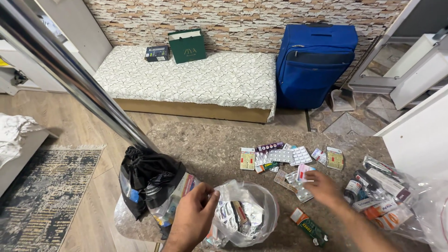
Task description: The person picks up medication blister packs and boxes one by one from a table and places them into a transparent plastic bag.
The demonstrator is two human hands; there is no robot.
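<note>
My left hand (193, 214) pinches the rim of a clear plastic bag (268, 210) that holds several silver blister packs and small boxes. My right hand (322, 186) rests on the brown speckled counter (205, 144), fingers on a pink-and-white blister pack (304, 171) among scattered pill strips (284, 156). A green medicine box (310, 227) lies just below that hand.
A black bag (147, 175) sits at the counter's left edge. Another clear bag of medicine boxes and bottles (382, 196) lies at the right. A chrome pole (70, 74) crosses the left. Beyond are a low covered bench (196, 79), a green paper bag (187, 45) and a blue suitcase (315, 60).
</note>
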